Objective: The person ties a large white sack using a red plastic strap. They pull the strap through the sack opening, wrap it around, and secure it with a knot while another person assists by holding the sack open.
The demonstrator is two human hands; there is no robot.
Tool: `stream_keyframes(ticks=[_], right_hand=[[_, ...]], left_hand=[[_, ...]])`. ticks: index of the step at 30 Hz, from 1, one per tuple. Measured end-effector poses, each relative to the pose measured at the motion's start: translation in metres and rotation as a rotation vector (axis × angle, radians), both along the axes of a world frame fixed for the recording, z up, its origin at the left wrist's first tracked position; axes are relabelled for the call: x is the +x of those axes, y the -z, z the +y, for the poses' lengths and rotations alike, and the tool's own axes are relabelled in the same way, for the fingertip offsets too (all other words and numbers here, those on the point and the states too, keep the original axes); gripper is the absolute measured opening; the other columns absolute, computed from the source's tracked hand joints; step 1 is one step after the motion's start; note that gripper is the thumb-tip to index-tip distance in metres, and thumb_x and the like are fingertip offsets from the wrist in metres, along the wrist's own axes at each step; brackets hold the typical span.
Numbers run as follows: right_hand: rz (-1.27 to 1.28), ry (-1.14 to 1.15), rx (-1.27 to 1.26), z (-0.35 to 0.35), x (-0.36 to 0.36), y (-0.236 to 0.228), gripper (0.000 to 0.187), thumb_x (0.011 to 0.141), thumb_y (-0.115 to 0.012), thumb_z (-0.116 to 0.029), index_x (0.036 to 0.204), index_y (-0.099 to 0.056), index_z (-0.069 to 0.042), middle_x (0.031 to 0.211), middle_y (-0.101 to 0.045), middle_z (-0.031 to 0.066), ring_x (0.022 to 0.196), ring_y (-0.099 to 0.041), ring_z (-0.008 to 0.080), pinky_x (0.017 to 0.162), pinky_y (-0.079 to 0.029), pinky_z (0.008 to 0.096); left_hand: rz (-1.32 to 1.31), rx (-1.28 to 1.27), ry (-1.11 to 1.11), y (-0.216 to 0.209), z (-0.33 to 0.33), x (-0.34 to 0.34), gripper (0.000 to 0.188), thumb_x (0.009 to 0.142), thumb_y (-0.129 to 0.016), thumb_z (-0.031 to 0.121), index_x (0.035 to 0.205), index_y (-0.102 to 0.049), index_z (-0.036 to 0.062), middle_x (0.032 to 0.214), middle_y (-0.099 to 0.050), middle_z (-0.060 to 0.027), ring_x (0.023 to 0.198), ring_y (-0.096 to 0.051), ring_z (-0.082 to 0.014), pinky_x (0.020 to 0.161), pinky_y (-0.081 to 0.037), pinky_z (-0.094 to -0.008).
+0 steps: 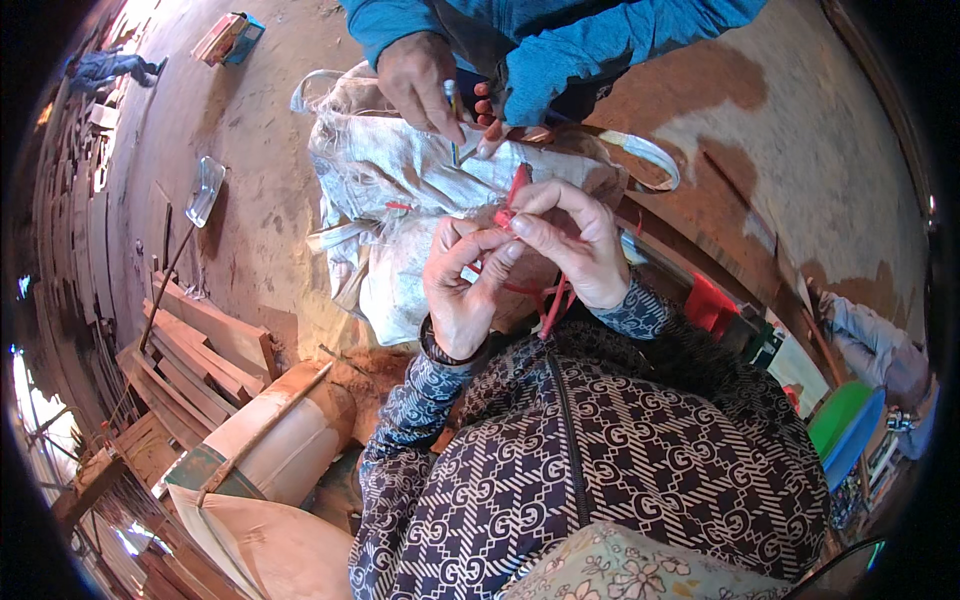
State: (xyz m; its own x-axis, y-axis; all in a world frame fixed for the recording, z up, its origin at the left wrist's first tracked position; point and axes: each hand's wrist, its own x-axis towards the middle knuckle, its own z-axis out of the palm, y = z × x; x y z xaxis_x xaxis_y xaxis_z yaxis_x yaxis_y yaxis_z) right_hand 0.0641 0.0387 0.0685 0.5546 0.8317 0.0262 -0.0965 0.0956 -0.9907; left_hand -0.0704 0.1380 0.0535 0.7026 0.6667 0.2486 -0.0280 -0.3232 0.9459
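Observation:
A thin red strip (519, 186), which looks like cord or ribbon, is pinched between the fingertips of both my hands. One end stands up beyond my fingers, and more red strands hang in front of my jacket. My left hand (463, 285) has thumb and forefinger closed at a bunched part of the strip. My right hand (575, 240) grips the same spot with thumb and forefinger, so any knot there is mostly hidden. Below lies a crumpled white woven sack (400, 255). Opposite me, a person's hand (418, 82) holds a slim, partly hidden tool over the sack.
Wooden boards (205, 340) and pale bulging sacks (290, 440) lie at the left. A long-handled dustpan (207, 192) stands beyond them. At right are a red container (708, 305) and a green basin (842, 420). Other people are farther off at both sides.

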Motion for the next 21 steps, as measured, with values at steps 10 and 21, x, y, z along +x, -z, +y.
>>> stream_keyframes(ticks=[10,21], right_hand=[[0.010,-0.071,-0.063,0.005,0.002,0.007,0.011,0.096,-0.064,-0.010,0.096,-0.060,0.001,0.105,-0.064,0.0075,0.082,-0.062,0.0091,0.077,-0.051,0.0267],[-0.777,-0.189,0.120,0.009,0.011,-0.008,0.049,0.084,-0.061,-0.001,0.132,-0.060,-0.010,0.129,-0.057,0.0149,0.125,-0.050,0.0303,0.104,-0.041,0.0403]], left_hand=[[-0.004,-0.719,0.078,-0.010,-0.006,-0.004,0.020,0.096,-0.066,0.016,0.096,-0.069,-0.0028,0.087,-0.066,-0.0044,0.073,-0.056,-0.0109,0.067,-0.044,-0.0232],[0.015,-0.956,0.212,-0.010,0.016,-0.005,0.025,0.098,-0.063,0.023,0.095,-0.071,-0.0002,0.082,-0.072,-0.0077,0.062,-0.061,-0.0094,0.056,-0.046,-0.0203]])
